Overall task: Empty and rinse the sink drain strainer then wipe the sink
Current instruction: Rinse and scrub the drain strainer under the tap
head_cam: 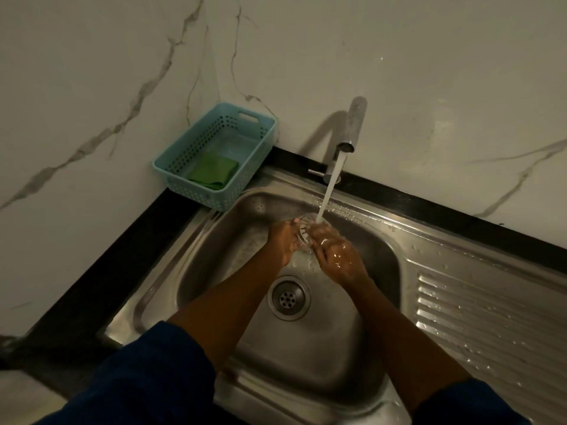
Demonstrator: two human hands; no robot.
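Observation:
The round slotted drain strainer [305,230] is held between both my hands above the steel sink [211,250], under the water stream [329,191] from the tap [352,125]. My left hand [283,242] grips its left side. My right hand [336,256], wet and shiny, covers its right side. The open drain hole [288,297] lies in the basin floor just below my hands. A folded green cloth [214,171] lies in the light blue basket [181,154] at the sink's back left corner.
A ribbed, wet draining board [491,317] extends to the right of the basin. A black counter strip [92,286] borders the sink on the left and back. Marble-patterned walls stand behind and to the left.

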